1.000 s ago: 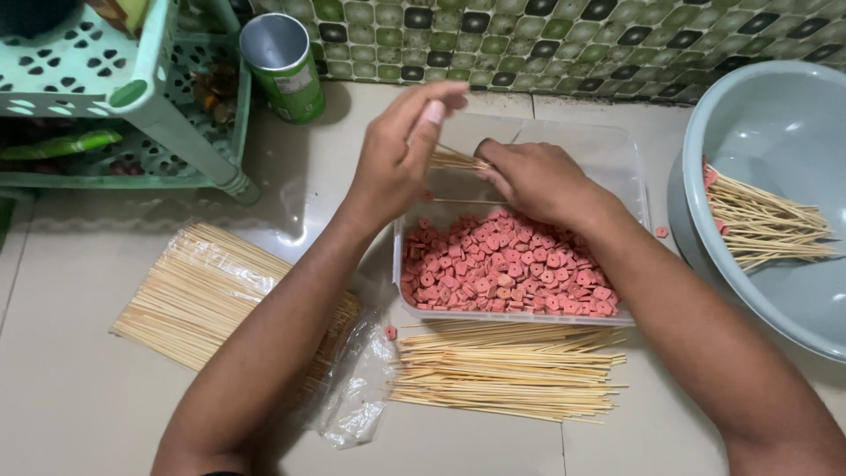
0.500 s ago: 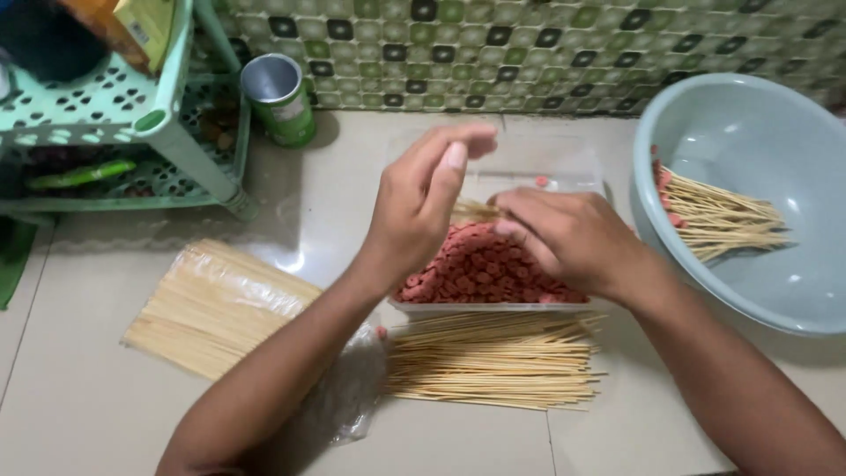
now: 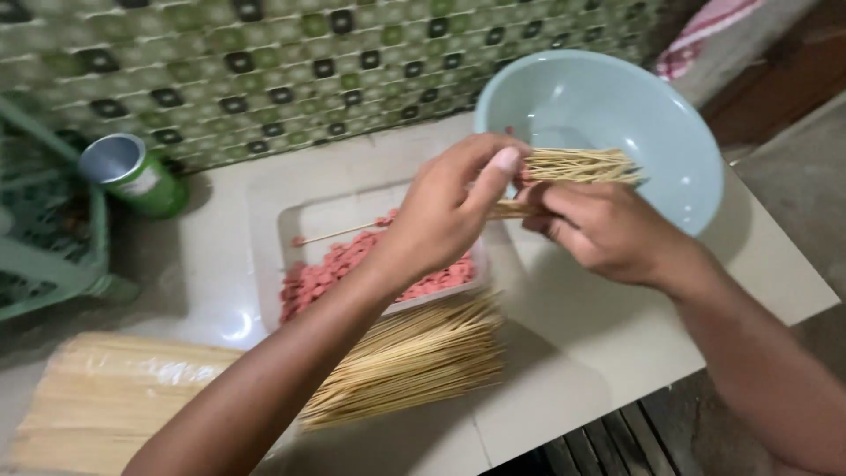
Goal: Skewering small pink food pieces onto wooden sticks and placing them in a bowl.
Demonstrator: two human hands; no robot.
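Note:
My right hand (image 3: 608, 231) grips a small bundle of bamboo skewers (image 3: 511, 210) between the tray and the bowl. My left hand (image 3: 445, 216) hovers just left of it, thumb and fingers pinched together by the bundle's ends; I see nothing between the fingertips. One single skewer (image 3: 339, 234) pokes out leftward from under my left hand, above a clear plastic tray (image 3: 291, 220) of pink sausage slices (image 3: 330, 269). More skewers (image 3: 577, 165) lie in a pale blue bowl (image 3: 652, 115) just behind my hands.
A loose pile of skewers (image 3: 414, 357) lies in front of the tray. A wrapped pack of skewers (image 3: 106, 397) is at the lower left. A green can (image 3: 132, 176) and a green plastic rack (image 3: 44, 256) stand on the left. The counter edge (image 3: 617, 414) runs close at the lower right.
Both hands have moved right, from over the tray to the bowl's near rim. The view has swung right, so the rack and can now sit at the left edge.

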